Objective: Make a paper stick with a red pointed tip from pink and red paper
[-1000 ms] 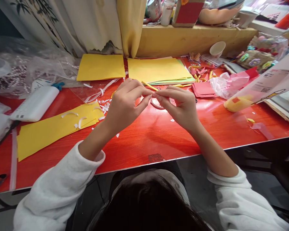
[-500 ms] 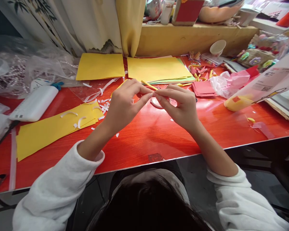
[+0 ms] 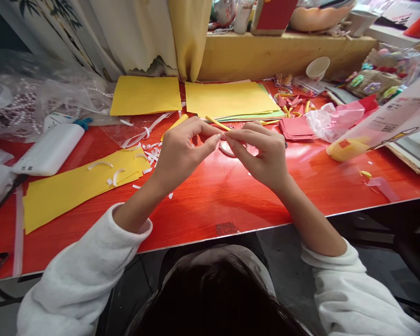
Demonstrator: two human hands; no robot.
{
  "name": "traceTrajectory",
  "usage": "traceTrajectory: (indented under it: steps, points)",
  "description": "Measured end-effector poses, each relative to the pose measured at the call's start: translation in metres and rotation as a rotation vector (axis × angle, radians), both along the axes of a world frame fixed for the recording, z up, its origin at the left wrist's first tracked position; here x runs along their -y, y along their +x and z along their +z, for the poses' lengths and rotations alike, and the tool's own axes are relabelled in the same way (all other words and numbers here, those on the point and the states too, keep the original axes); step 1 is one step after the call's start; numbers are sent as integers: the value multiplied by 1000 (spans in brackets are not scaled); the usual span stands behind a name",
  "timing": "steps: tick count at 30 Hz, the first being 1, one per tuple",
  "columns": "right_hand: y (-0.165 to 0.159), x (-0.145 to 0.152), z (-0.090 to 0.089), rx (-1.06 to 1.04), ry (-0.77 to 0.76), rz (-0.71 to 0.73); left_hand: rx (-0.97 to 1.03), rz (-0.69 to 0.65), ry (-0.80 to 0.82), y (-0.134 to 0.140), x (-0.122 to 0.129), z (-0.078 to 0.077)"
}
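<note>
Above the middle of the red table (image 3: 203, 200), my left hand (image 3: 185, 151) and my right hand (image 3: 261, 151) meet at the fingertips. Each is closed in a pinch of thumb and forefinger. Whatever lies between the fingertips is too small and too covered to make out. A narrow yellow strip (image 3: 217, 123) shows just behind the fingertips; whether it is held or lies on the table I cannot tell. Another yellow strip (image 3: 175, 125) is partly hidden behind my left hand. Below the fingertips, a round clear-looking object (image 3: 227, 149) rests on the table, partly covered.
Yellow paper sheets (image 3: 227, 100) lie at the back, cut yellow pieces (image 3: 66, 186) at left with white scraps (image 3: 154, 156). A white power bank (image 3: 51, 149) lies far left. Red paper squares (image 3: 296, 128), pink tissue (image 3: 325, 121) and a paper cup (image 3: 317, 68) are at right.
Almost nothing differs. Both hands keep their pinch at the same spot, with only a slight shift of the fingers and of the view.
</note>
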State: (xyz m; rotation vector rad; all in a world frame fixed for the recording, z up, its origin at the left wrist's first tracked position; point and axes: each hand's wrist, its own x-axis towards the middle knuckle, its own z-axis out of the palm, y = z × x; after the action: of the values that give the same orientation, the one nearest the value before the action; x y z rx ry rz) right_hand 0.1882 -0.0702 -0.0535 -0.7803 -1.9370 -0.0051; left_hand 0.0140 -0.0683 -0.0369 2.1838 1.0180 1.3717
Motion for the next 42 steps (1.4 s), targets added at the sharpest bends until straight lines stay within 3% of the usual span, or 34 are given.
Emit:
traceTrajectory:
  steps: [17,25,29,32,36,40,42]
  points:
    - [4,-4,-3,115,72,-11,-39,12,-25,-1,0,3]
    - [3,-2,-1,66,30,-13,107,-20,-236,-2,-6,3]
    - [4,-3,0,28,-44,-24,60,134,-243,-12,-24,-8]
    - [4,-4,-1,43,-73,-24,-112,241,-67,-19,-37,-21]
    - [4,-6,-1,62,-89,-31,-111,188,76,-20,-40,-27]
    - [5,-7,-2,77,-119,-44,-15,103,-115,-14,-28,-12]
    - [5,-8,-3,82,-124,-49,41,-6,-244,-11,-22,-4]
